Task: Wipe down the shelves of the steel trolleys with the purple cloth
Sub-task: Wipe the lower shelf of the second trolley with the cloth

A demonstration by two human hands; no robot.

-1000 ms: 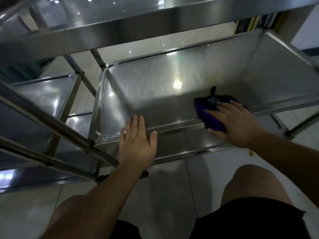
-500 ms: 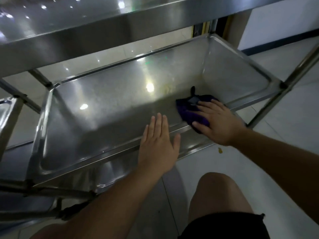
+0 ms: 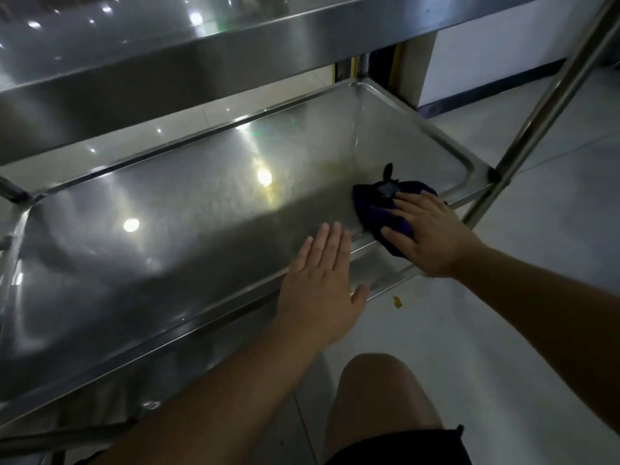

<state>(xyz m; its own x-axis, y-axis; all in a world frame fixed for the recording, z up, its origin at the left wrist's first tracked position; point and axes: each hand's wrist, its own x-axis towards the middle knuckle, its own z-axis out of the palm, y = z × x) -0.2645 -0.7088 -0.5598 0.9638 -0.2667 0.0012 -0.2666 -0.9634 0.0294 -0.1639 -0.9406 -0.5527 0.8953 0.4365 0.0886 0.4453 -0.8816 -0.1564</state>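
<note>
Purple cloth (image 3: pixel 382 214): bunched at the near right corner of the lower shelf, draped partly over the near rim.
Right hand (image 3: pixel 432 234): laid flat on the cloth with fingers spread and straight, pressing it down; nothing is clenched.
Left hand (image 3: pixel 322 280): rested flat on the near rim just left of the cloth, fingers straight and together, nothing grasped.
Lower shelf (image 3: pixel 188 229): its long axis is run from the right corner away to the left; most of the pan is seen unwiped-looking to the left of the cloth.
Deciding relation: the cloth is already under the right hand, so the remaining surface is judged to lie leftward, along the shelf's length.
Upper shelf (image 3: pixel 201 62): set overhead, limiting reach toward the far edge.
</note>
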